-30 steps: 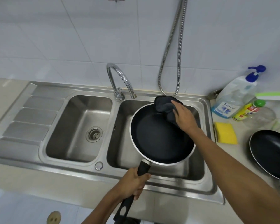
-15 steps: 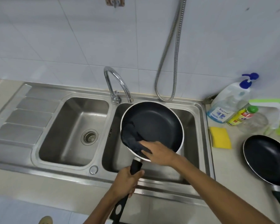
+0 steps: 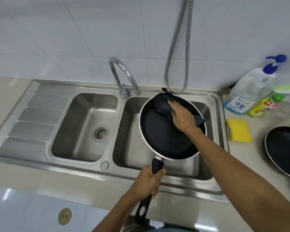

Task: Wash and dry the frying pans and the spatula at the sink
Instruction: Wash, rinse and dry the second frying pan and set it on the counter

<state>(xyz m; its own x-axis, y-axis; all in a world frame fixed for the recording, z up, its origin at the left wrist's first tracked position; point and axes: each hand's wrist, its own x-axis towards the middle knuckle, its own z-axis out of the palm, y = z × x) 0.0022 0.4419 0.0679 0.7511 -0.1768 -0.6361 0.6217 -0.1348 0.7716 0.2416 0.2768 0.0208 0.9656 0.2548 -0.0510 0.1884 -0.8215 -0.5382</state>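
A black frying pan with a silver rim is held over the right sink basin. My left hand grips its black handle near the front rim of the sink. My right hand presses a dark cloth against the pan's inside at its far edge. A second black frying pan lies on the counter at the right, partly cut off by the frame. No spatula is in view.
The left sink basin has a drain and a ribbed draining board beside it. A chrome tap and a hanging metal hose stand behind. A yellow sponge, soap dispenser and yellow bottle sit at the right.
My right hand swept the cloth from the pan's near left edge back up to its far edge. The pan shifted slightly to the right, still held by my left hand.
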